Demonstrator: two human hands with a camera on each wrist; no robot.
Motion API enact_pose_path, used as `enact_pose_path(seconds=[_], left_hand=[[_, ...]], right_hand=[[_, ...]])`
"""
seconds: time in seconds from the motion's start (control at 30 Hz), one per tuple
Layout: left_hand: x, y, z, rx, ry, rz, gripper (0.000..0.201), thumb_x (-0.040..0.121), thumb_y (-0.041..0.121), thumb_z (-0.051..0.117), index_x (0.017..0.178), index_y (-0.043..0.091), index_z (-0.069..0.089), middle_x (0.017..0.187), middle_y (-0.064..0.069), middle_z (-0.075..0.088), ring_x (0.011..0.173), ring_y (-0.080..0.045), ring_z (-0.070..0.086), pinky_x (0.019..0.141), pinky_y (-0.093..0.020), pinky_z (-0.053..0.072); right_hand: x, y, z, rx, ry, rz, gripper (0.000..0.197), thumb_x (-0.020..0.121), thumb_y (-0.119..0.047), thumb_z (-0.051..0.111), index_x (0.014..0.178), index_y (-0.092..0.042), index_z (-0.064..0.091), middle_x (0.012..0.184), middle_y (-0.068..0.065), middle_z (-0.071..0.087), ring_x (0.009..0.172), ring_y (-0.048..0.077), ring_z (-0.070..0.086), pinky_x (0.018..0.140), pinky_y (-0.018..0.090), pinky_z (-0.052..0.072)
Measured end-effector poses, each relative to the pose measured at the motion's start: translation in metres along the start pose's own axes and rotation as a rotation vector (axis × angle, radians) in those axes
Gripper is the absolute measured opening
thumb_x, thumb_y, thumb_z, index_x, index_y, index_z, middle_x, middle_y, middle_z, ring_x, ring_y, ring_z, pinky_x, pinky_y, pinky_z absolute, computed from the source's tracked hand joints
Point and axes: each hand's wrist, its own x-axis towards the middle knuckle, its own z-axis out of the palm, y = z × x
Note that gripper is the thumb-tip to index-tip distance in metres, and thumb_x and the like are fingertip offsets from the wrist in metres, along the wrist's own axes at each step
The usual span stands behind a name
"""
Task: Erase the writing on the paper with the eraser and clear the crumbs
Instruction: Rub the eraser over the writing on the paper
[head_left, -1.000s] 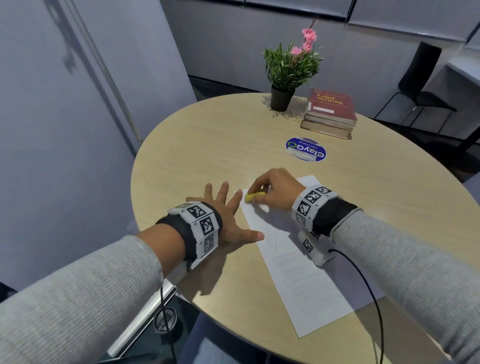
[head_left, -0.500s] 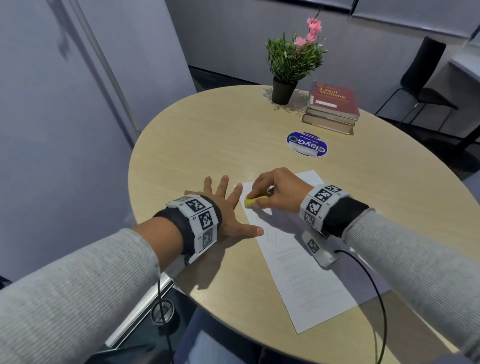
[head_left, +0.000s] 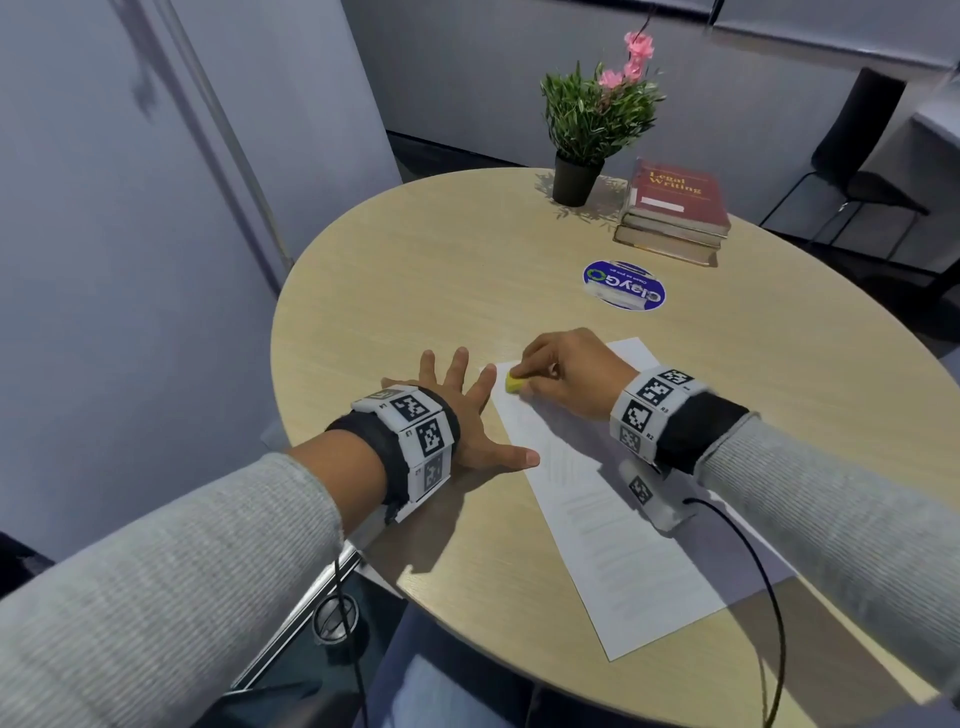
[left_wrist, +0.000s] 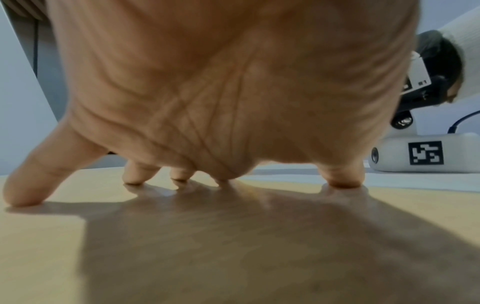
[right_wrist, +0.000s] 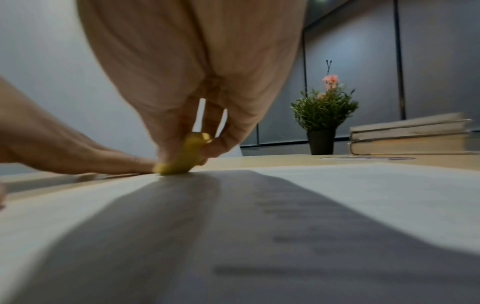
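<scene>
A white sheet of paper with faint grey lines of writing lies on the round wooden table. My right hand pinches a small yellow eraser and presses it on the paper's far left corner; the eraser shows between the fingertips in the right wrist view. My left hand lies spread, fingers straight, on the table beside the paper's left edge, thumb and forefinger reaching the edge. In the left wrist view its fingertips press on the wood.
A potted plant with pink flowers and a stack of books stand at the table's far side. A round blue sticker lies beyond the paper. A black chair stands at the back right. A grey wall panel runs along the left.
My right hand has slid the eraser back and forth a short way over the paper's far left corner. The left hand has stayed spread in place. The head view shifted slightly.
</scene>
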Motion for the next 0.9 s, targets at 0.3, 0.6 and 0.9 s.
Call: enact_pose_path(seconds=[0.3,0.6,0.9], left_hand=[[0.0017,-0.0013,0.0026,-0.010,0.017,0.007,0.124,0.061,0.100,0.035,0.152,0.039,-0.023,0.160,0.003,-0.033,0.147,-0.040,-0.024,0.109,-0.077,0.008],[0.0021,-0.0027,0.0074,-0.041,0.065,0.022,0.123,0.061,0.100,0.037,0.152,0.040,-0.021,0.160,0.003,-0.031,0.147,-0.039,-0.024,0.109,-0.076,0.005],[0.0029,-0.0026,0.0056,-0.036,0.043,0.021,0.124,0.062,0.099,0.038,0.153,0.039,-0.021,0.160,0.004,-0.032,0.147,-0.039,-0.024,0.108,-0.076,0.005]], right_hand=[[-0.0040,0.0001,0.0014,0.049,-0.044,-0.019,0.020,0.085,-0.019,0.068,0.103,-0.015,0.074,0.104,-0.004,0.068,0.091,0.010,0.060,0.078,0.015,0.044],[-0.0054,-0.0039,0.0039,0.067,-0.074,-0.076,0.020,0.086,-0.021,0.067,0.104,-0.017,0.074,0.104,-0.004,0.068,0.092,0.010,0.061,0.081,0.020,0.046],[-0.0074,-0.0023,0.0046,0.113,-0.087,-0.044,0.021,0.087,-0.021,0.065,0.105,-0.017,0.074,0.105,-0.005,0.068,0.093,0.010,0.061,0.082,0.021,0.047]])
